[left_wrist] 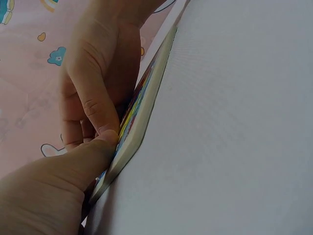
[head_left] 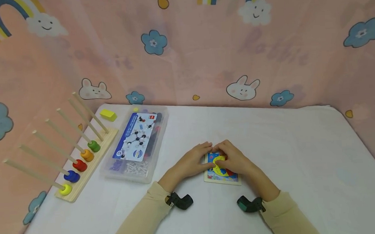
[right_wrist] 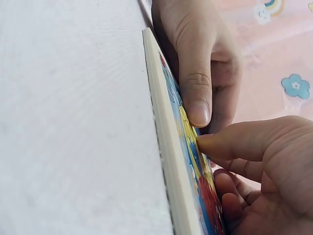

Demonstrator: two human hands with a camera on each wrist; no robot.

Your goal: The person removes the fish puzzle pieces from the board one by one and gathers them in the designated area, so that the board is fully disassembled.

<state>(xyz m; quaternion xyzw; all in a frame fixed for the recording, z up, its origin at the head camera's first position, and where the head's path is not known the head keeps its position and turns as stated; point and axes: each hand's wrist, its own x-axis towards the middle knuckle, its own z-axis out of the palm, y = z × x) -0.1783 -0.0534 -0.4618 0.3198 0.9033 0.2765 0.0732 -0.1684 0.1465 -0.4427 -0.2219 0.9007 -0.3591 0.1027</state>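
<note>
A small wooden picture puzzle [head_left: 222, 180] lies flat on the white table, with a yellow figure [head_left: 218, 166] on a blue ground and some red at the right. My left hand [head_left: 193, 161] holds the board at its left side, thumb across the picture and fingers toward the far corner. From the right, my right hand [head_left: 235, 158] reaches over the board, its thumb and curled fingers at the yellow piece [right_wrist: 187, 122]. Both thumbs nearly meet on the picture in the left wrist view. The fingers partly hide the far edge and the red area.
Left of the hands sits a clear plastic case [head_left: 154, 147] of molecule model parts. Beyond it stands a wooden peg rack [head_left: 109, 137] with tall rods and coloured beads. A yellow block [head_left: 108, 115] lies near the back left corner. A patterned pink cloth hangs behind the table.
</note>
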